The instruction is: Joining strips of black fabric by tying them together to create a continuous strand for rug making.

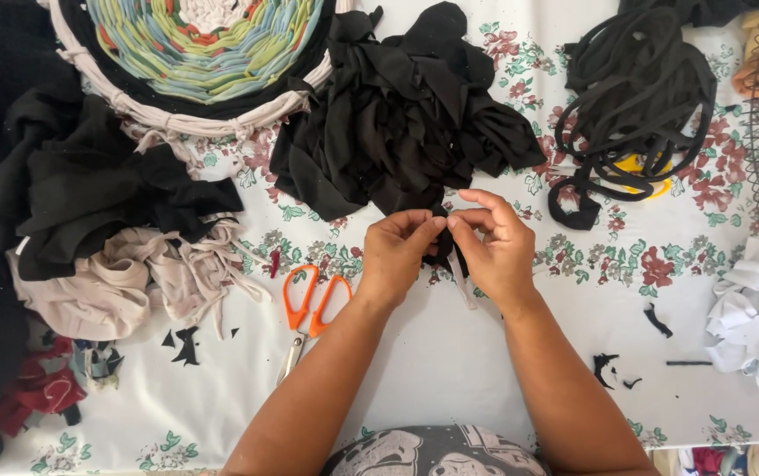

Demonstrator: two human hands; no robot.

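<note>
Black fabric strip [444, 240] pinched between both hands
Left hand [397, 256] and right hand [494, 251] are clamped on it, fingertips together, above the floral-clothed bench [450, 353]

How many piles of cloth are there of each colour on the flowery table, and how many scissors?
Black cloth piles: 3
Beige cloth pile: 1
White cloth pile: 1
Red cloth pile: 1
Orange-handled scissors: 1
Total: 7
Both hands, left and right, pinch a black cloth strip.
</note>
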